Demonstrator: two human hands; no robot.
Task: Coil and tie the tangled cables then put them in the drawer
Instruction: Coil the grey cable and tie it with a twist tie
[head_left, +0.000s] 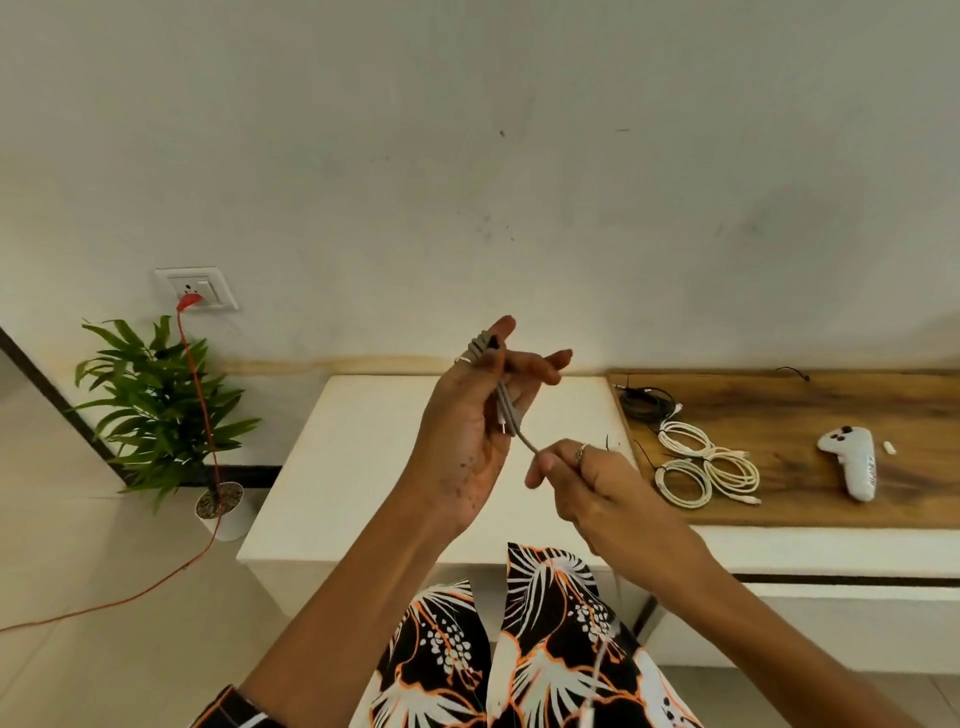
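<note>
My left hand (475, 421) is raised, palm toward me, and holds a grey cable (505, 410) looped over its fingers, with plug ends hanging in the palm. My right hand (587, 478) pinches the same cable's free end just below and to the right, and the strand is taut between the hands. Its loose tail hangs down over my lap. On the wooden top (831, 405) at the right lie three white coiled cables (706, 462) and a dark cable bundle (647, 401). No drawer shows in this view.
A white game controller (854, 460) and a small white piece (890, 447) lie on the wood. A white cushion-like surface (363, 457) sits below my hands. A potted plant (161, 410) stands at the left, and a red cord (200, 415) runs from the wall socket (200, 287) down to the floor.
</note>
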